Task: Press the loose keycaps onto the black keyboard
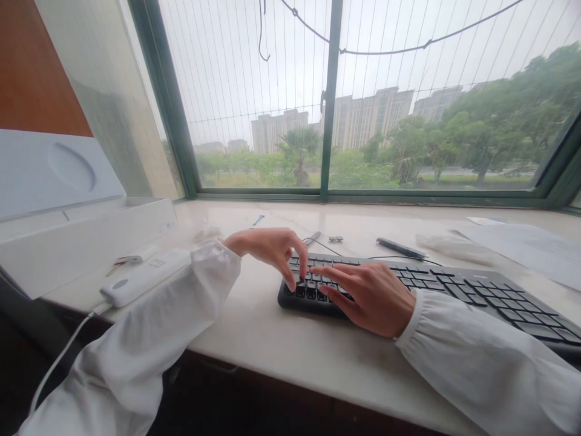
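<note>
A black keyboard [411, 280] lies on the pale sill, running from the middle to the right edge. My left hand [275, 251] arches over its left end, with thumb and index finger closed round a small dark keycap [299, 281] at the lower left corner. Bare sockets without caps seem to show in the bottom row there. Flat across the left part of the keys rests my right hand [367, 293], fingers stretched out and pointing left, close to the left fingertips. It hides several keys beneath it.
Behind the keyboard lie a black pen-like stick [402, 248], a small dark piece [336, 239] and a thin cable. A white power strip [147, 277] and a white box [91, 236] are at left. Papers [531, 245] and a crumpled clear bag [456, 245] lie right, before the window.
</note>
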Demonstrator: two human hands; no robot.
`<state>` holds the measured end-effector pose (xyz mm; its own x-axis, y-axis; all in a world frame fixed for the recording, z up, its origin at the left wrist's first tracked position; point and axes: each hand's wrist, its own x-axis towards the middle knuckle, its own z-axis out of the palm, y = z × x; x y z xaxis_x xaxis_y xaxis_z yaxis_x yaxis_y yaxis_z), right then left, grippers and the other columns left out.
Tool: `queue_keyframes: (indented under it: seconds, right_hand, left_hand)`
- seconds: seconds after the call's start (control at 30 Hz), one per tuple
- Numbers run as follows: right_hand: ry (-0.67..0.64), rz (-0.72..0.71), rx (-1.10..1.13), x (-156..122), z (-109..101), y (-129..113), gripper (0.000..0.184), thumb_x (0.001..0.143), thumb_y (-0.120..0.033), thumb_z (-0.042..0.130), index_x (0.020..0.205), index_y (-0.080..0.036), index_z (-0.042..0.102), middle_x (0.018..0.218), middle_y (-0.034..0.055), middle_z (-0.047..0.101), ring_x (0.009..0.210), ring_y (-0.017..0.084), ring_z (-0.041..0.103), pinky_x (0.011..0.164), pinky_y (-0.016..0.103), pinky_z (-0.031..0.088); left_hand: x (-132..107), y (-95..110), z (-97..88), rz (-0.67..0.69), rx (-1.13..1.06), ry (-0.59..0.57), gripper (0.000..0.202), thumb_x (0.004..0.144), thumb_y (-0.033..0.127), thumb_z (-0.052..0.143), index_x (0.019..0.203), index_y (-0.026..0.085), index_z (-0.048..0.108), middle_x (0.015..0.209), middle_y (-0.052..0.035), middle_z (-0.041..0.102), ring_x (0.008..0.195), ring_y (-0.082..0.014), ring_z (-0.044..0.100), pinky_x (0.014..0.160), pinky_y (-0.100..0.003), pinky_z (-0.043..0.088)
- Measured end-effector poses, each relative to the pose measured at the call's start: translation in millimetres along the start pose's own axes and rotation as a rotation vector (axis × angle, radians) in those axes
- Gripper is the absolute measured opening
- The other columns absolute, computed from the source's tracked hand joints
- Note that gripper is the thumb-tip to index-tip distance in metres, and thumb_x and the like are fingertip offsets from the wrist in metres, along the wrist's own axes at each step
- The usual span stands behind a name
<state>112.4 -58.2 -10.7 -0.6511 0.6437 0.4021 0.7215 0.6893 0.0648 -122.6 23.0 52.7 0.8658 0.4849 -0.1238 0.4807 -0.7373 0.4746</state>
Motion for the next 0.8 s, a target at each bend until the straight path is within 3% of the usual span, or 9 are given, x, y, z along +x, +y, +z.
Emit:
queue_keyframes:
  seconds: [0.27, 0.43, 0.8]
  right_hand:
    - [0.044, -0.023, -0.043, 0, 5, 1, 0.036, 0.101, -0.044, 0.040, 0.129, -0.032, 0.059, 0.094, -0.0015, 0.075, 0.069, 0.015, 0.067, 0.054, 0.029, 0.021]
    - [0.040, -0.039, -0.041, -1, 5, 0, 0.039, 0.100, -0.043, 0.041, 0.135, -0.034, 0.055, 0.097, -0.0008, 0.075, 0.069, 0.013, 0.067, 0.053, 0.029, 0.020]
    - [0.016, -0.025, -0.046, 1, 4, -2, 0.038, 0.099, -0.046, 0.041, 0.130, -0.034, 0.059, 0.089, -0.0004, 0.074, 0.058, 0.013, 0.059, 0.052, 0.028, 0.015]
  left_hand:
    - [-5, 13, -1.1, -0.167, 0.055, -0.137, 0.029, 0.061, 0.039, 0.085, 0.083, 0.023, 0.075, 0.078, 0.0040, 0.073, 0.056, -0.0083, 0.053, 0.051, -0.020, 0.038]
    - [-3, 13, 3.7, -0.137, 0.114, -0.097, 0.029, 0.059, 0.039, 0.086, 0.082, 0.023, 0.075, 0.078, 0.0043, 0.073, 0.068, -0.0115, 0.061, 0.060, -0.021, 0.042]
    - [-1, 12, 7.4, -0.094, 0.097, -0.080, 0.028, 0.057, 0.031, 0.088, 0.080, 0.022, 0.074, 0.071, 0.0033, 0.071, 0.065, -0.0136, 0.062, 0.055, -0.022, 0.040]
